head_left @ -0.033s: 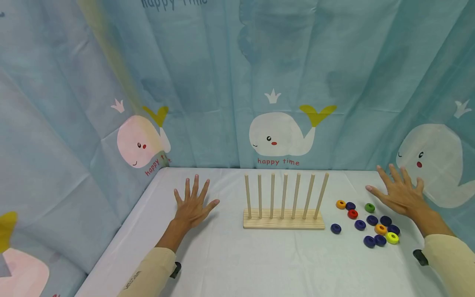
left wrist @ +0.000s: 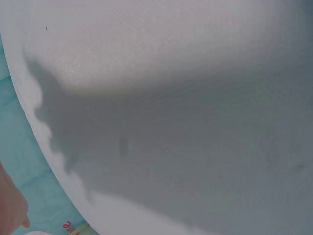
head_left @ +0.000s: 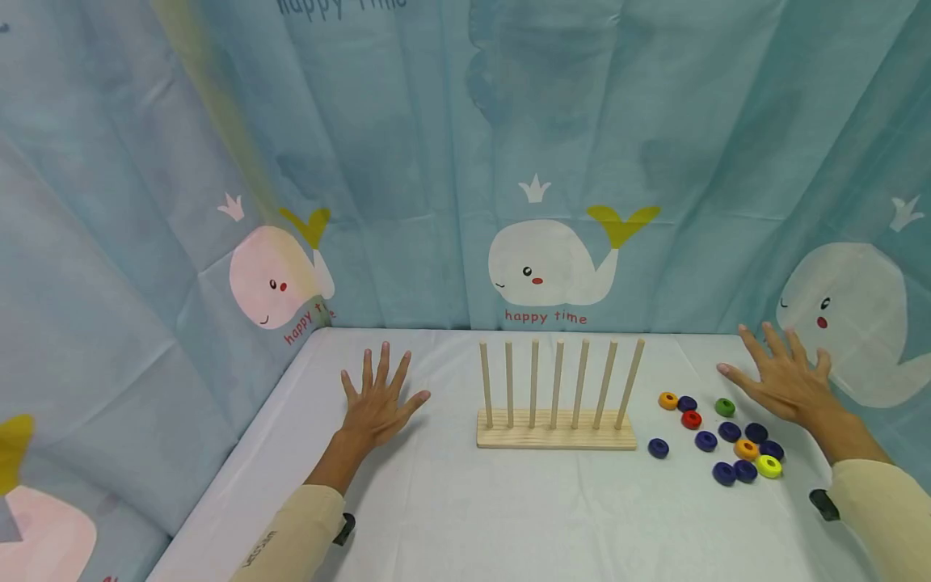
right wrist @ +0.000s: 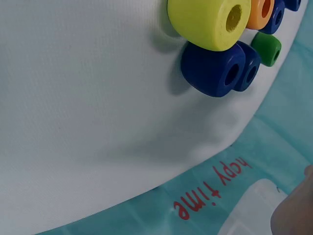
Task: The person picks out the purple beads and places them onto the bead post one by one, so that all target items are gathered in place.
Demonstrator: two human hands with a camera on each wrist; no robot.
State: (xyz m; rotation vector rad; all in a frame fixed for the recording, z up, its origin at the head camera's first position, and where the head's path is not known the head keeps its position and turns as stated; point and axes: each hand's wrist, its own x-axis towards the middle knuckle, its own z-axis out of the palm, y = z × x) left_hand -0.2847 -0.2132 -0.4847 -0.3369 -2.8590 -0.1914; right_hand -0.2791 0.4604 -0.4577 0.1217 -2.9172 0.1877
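My left hand [head_left: 374, 404] is spread flat above the white table, left of a wooden peg stand [head_left: 556, 439], and holds nothing. My right hand [head_left: 789, 381], fingers also spread, hovers at the right side just beyond a group of coloured wooden beads. Nearest to it are a green bead [head_left: 724, 406] and a dark blue bead [head_left: 756, 433]. Yellow [right wrist: 210, 22], orange [head_left: 746, 449] and red [head_left: 691, 419] beads lie among several blue ones. The stand carries a row of upright bare pegs. Only a sliver of each hand shows in its wrist view.
The white tabletop [head_left: 538, 517] ends at the back against a light blue curtain [head_left: 407, 162] printed with whales. The same cloth hangs along the left and right sides. An orange and a blue bead [head_left: 687, 403] lie close to the stand's right end.
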